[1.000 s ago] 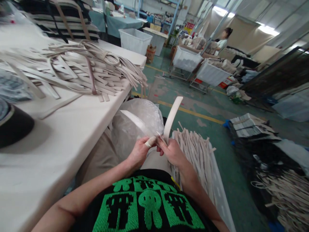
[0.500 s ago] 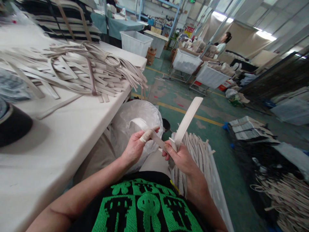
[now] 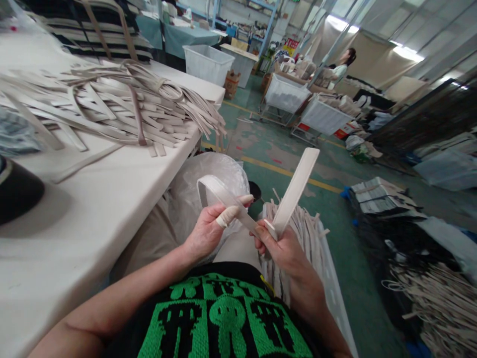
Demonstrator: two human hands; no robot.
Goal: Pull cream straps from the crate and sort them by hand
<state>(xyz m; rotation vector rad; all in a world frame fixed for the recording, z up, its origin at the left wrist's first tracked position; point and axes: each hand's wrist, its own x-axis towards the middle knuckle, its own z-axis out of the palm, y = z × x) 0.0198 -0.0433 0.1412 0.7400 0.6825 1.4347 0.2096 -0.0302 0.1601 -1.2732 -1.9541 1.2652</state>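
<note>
A pale beige strap (image 3: 298, 191) runs through both hands above my lap. My left hand (image 3: 210, 228), with a wrapped or covered finger, pinches it where it bends into a loop (image 3: 212, 185) on the left. Thumb and fingers of my right hand (image 3: 283, 243) close on the strap, and its broad flat end points up and away to the right. A small pale piece (image 3: 270, 228) sticks up beside my right thumb; whether it belongs to the strap I cannot tell. Under my right arm stands a bin (image 3: 335, 293) full of similar straps (image 3: 305, 223).
On the white table (image 3: 112, 199) at the left lies a heap of beige straps (image 3: 149, 104) and a dark roll (image 3: 18, 191). A plastic-lined container (image 3: 227, 166) stands before me. More strips (image 3: 439, 303) lie at right. A person (image 3: 343, 64) is beyond the white bins (image 3: 286, 94).
The strap's loop on the left has grown larger and rises higher. Its flat end has shifted slightly right and turned its face more towards me. Both hands keep their grip.
</note>
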